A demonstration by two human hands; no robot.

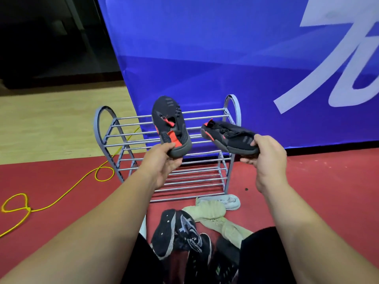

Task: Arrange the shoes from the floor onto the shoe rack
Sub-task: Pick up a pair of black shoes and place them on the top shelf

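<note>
A grey metal shoe rack (127, 128) with barred shelves stands against a blue banner; I see no shoes on its shelves. My left hand (164, 162) grips the heel of a black-and-red sneaker (168, 119), toe pointing up, over the rack's top shelf. My right hand (266, 154) holds the matching black-and-red sneaker (227, 136) by its toe end, lying sideways above the rack's right end. On the floor in front of the rack lie black sneakers (180, 230), pale green shoes (213, 214) and a white shoe (229, 200).
The blue banner (205, 58) rises directly behind the rack. A yellow cable (61, 198) loops over the red floor at left, running under the rack's left side. My dark-clothed knees (264, 255) flank the shoe pile at the bottom. Wooden flooring lies at far left.
</note>
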